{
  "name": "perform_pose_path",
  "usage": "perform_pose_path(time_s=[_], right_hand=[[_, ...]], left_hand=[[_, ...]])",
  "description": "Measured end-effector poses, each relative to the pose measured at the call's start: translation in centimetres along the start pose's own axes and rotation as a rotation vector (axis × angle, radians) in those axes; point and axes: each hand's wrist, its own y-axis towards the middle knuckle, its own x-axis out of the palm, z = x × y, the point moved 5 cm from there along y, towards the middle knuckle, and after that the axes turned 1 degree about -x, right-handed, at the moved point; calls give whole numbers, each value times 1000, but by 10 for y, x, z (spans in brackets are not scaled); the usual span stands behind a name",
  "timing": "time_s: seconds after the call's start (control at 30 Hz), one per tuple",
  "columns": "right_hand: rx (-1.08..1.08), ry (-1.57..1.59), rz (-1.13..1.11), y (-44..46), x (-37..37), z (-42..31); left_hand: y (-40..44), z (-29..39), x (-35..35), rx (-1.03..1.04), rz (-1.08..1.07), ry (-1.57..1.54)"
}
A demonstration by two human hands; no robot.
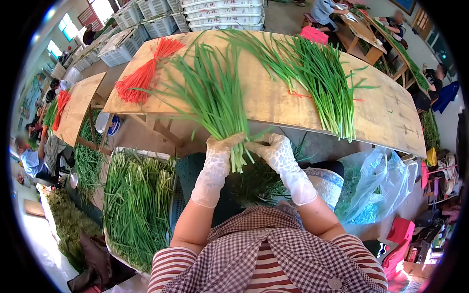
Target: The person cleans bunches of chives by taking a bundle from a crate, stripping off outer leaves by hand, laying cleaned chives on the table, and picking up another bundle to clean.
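A loose bunch of garlic chives (215, 88) is held upright by its pale stems in my left hand (222, 149), just in front of the table edge. My left fingers wrap round the stems, and the leaves fan out over the tabletop. My right hand (274, 151) is beside the stem ends, fingers pinched together. A thin, blurred green leaf (261, 133) shows at its fingertips. Both hands wear pale patterned gloves. On the table to the right lies a bigger pile of garlic chives (325, 80), with a red tie (299, 94) by it.
Red ties (146, 73) lie bundled on the wooden table (273, 105). At my left stands a crate of chives (139, 210); a clear plastic bag (373, 180) is at my right. White crates (222, 12) are stacked beyond the table. Other people sit at tables on both sides.
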Motion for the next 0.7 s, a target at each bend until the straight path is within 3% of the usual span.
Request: perform_pose_path(time_s=[0.07,0.13,0.2,0.27,0.3,0.4,0.47,0.5,0.57,0.67,0.7], right_hand=[[108,343,-48,0,0,4],[185,739,-77,-3,1,7],[-1,530,-319,-6,4,24],[-27,-581,-668,-28,7,25],[-135,-765,-707,-32,6,28],[-271,-599,113,-4,-55,-31],[-377,-691,505,32,-95,-48],[-370,-813,610,55,-107,-48],[-292,-1102,533,98,-117,-42],[-154,-1273,359,155,-108,-27],[-160,-1212,406,159,-108,-29]], left_hand=[[-1,1,4,-16,-8,-3],[6,7,3,120,-18,-40],[13,24,-6,312,-7,-86],[-2,66,7,264,-198,-187],[-7,82,11,187,-185,-171],[19,78,6,45,-228,-290],[33,67,9,9,-331,-468],[34,57,7,-115,-428,-522],[36,39,4,-113,-368,-508],[34,28,6,-117,-289,-465],[33,27,5,-112,-270,-456]])
